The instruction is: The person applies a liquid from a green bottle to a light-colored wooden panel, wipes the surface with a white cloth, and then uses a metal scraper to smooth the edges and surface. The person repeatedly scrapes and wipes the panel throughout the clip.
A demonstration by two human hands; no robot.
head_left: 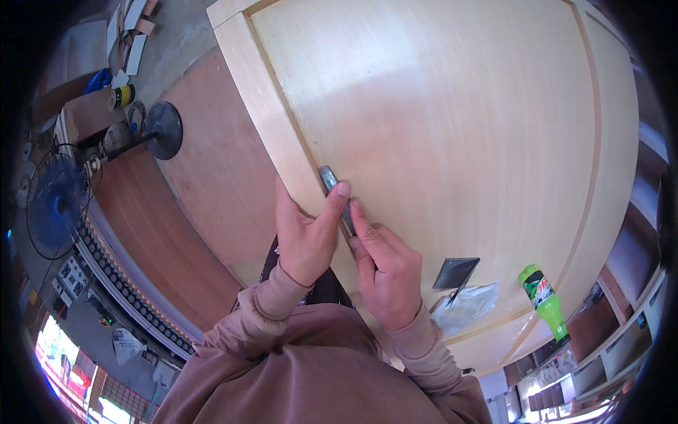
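Observation:
A pale wooden panel (pixel 438 127) with a raised frame (pixel 263 106) lies before me. A narrow grey metal tool, like a flat blade or bar (pixel 327 177), runs along the inner edge of the frame's left strip. My right hand (pixel 388 275) pinches its near part between thumb and fingers. My left hand (pixel 307 240) lays its thumb on the tool's middle, while its fingers go over the outer side of the strip and are partly hidden. The tool's near end is covered by my right hand.
Right of my right hand, a black flat-bladed scraper (pixel 455 273) lies by a clear plastic bag (pixel 470 307). A green bottle (pixel 544 300) is farther right. At left are a fan (pixel 60 205), a round black base (pixel 164 131), a yellow spool (pixel 122 96) and wood offcuts (pixel 136 55).

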